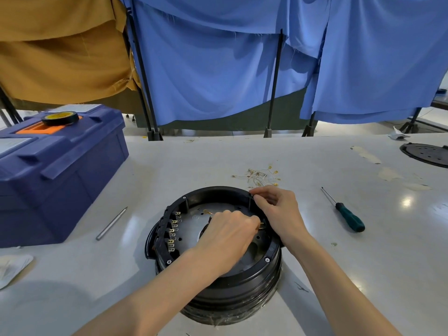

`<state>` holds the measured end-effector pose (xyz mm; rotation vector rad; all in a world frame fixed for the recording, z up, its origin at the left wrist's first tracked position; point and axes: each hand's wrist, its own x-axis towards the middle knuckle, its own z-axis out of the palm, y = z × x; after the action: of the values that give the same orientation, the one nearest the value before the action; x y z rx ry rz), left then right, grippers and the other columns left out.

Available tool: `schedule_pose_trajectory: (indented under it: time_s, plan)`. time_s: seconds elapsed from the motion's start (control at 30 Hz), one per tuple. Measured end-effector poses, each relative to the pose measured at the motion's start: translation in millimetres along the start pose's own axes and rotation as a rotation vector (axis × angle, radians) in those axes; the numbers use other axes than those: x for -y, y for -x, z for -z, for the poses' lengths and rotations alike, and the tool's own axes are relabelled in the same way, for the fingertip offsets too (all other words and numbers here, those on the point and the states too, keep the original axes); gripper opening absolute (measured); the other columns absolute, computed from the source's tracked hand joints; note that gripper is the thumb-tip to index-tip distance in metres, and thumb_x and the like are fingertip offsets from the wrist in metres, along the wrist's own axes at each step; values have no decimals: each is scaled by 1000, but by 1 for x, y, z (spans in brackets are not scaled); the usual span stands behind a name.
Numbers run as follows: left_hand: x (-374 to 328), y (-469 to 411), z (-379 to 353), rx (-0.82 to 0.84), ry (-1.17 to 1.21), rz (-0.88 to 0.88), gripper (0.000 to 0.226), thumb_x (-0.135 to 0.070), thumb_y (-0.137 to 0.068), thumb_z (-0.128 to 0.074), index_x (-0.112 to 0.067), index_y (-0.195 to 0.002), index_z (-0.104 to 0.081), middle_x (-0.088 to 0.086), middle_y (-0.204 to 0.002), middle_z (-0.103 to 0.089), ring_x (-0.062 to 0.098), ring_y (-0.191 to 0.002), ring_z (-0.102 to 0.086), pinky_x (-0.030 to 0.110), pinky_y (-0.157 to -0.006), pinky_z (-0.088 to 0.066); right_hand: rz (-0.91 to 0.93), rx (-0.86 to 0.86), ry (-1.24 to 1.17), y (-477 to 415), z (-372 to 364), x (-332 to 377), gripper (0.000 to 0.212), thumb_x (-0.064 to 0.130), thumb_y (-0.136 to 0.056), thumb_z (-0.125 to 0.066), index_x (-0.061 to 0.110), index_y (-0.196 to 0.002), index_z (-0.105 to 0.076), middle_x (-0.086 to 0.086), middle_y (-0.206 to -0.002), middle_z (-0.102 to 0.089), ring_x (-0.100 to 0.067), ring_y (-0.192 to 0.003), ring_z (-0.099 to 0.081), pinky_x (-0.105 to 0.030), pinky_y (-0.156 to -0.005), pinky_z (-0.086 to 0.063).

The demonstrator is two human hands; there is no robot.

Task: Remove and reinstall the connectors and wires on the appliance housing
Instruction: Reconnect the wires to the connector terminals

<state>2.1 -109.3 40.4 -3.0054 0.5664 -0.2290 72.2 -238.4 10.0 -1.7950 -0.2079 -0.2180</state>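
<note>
The round black appliance housing point(242, 297) stands upside down on the table in front of me, its metal base plate showing. A curved black terminal strip with several brass tabs point(172, 235) runs along its left inner rim. My left hand point(228, 235) reaches into the housing, fingers curled and pinching a small brass connector point(261, 225) near the right inner wall. My right hand point(276, 209) rests over the right rim, fingers curled on a thin wire there. A pile of removed pale wires with brass terminals point(261, 177) lies just behind the housing.
A blue toolbox point(58, 175) with a roll of black tape point(60, 118) on top stands at the left. A metal rod point(111, 223) lies left of the housing, a green-handled screwdriver point(344, 210) to the right. A black perforated disc point(426, 154) sits far right. Blue curtains hang behind.
</note>
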Motion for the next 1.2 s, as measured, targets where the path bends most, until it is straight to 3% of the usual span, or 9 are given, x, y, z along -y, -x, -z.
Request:
schedule_pose_trajectory:
  time_s: [0.2,0.4,0.6,0.7,0.83,0.93,1.0,1.1,1.2]
  plan:
    - [0,-1,1,-33,44,14,24,-29,-103,-38,-18,-114,-55,7,-109,-65,33,-99,-58,36,-69,-33,-21,-5,-31,-1,0,-2,20,2,-89,-59,13,-90,-75,1,-88,-74,-14,-87,-69,-22,-78,-54]
    - [-5,-1,5,-49,134,166,32,-46,-94,-52,-23,-111,-66,5,-109,-65,29,-105,-58,32,-70,-31,-69,31,-145,3,4,-3,16,5,-89,-64,15,-88,-77,1,-86,-76,-16,-86,-71,-28,-77,-56]
    - [10,9,10,-64,213,250,37,-56,-82,-63,-26,-102,-69,-2,-101,-68,22,-99,-61,31,-75,-43,-85,27,-145,4,4,-1,14,7,-89,-65,14,-90,-78,0,-87,-76,-15,-85,-72,-31,-81,-57]
    - [13,20,21,-70,133,303,47,-63,-73,-66,-24,-100,-67,-5,-96,-68,19,-93,-61,28,-67,-39,-99,12,-147,4,3,-1,14,7,-88,-66,15,-90,-78,0,-86,-77,-15,-86,-72,-29,-80,-57]
    - [10,40,30,-382,-20,281,49,-52,-47,-88,-16,-65,-60,-4,-62,-59,18,-64,-57,27,-52,-36,-104,-27,-121,4,0,0,16,7,-88,-66,17,-86,-78,1,-82,-77,-13,-82,-72,-26,-77,-56]
    - [6,47,26,-231,256,480,30,-51,-76,-73,-22,-74,-62,-6,-79,-63,17,-77,-61,29,-62,-45,-109,-69,-101,3,-2,1,19,6,-87,-67,21,-80,-77,5,-79,-76,-8,-78,-71,-19,-73,-53]
    - [6,44,19,-60,571,495,26,-45,-80,-71,-21,-73,-72,-2,-72,-69,13,-68,-65,32,-68,-55,-105,-100,-79,3,-5,2,18,6,-86,-67,20,-80,-77,7,-78,-75,-3,-74,-69,-10,-66,-50]
    - [5,33,11,88,927,533,17,-28,-85,-72,-13,-78,-76,1,-61,-69,5,-44,-56,24,-54,-54,-115,-143,-44,3,-11,4,14,7,-86,-66,14,-86,-78,4,-78,-75,0,-71,-67,-9,-64,-49]
    - [8,23,4,150,1229,703,18,-17,-86,-71,0,-92,-70,7,-67,-66,6,-38,-51,19,-41,-40,-134,-177,-50,4,-16,4,13,7,-86,-66,13,-87,-78,1,-80,-75,-2,-73,-66,-14,-68,-49]
